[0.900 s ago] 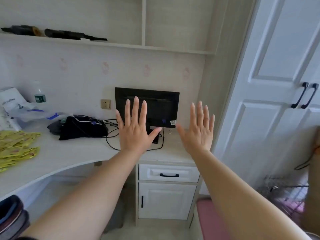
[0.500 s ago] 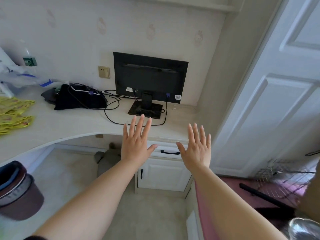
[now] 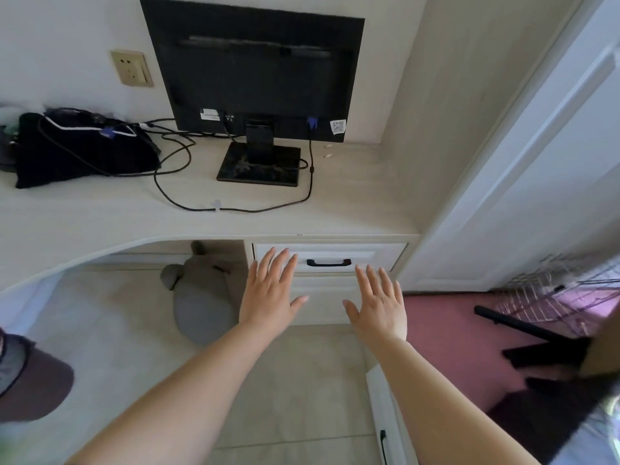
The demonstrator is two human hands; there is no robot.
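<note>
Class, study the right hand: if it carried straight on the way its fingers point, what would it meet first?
Most likely the white drawer front, just right of its black handle. The right hand is open, fingers aimed at it; the gap between them is unclear.

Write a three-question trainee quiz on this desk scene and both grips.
1. True or false: the left grip and right grip are open and hold nothing.
2. What lies on the floor under the pale curved desk? A. grey plush toy B. red ball C. green box
3. Fill in: the black bar handle nearest both grips belongs to the white ___.
Key: 1 true; 2 A; 3 drawer.
</note>
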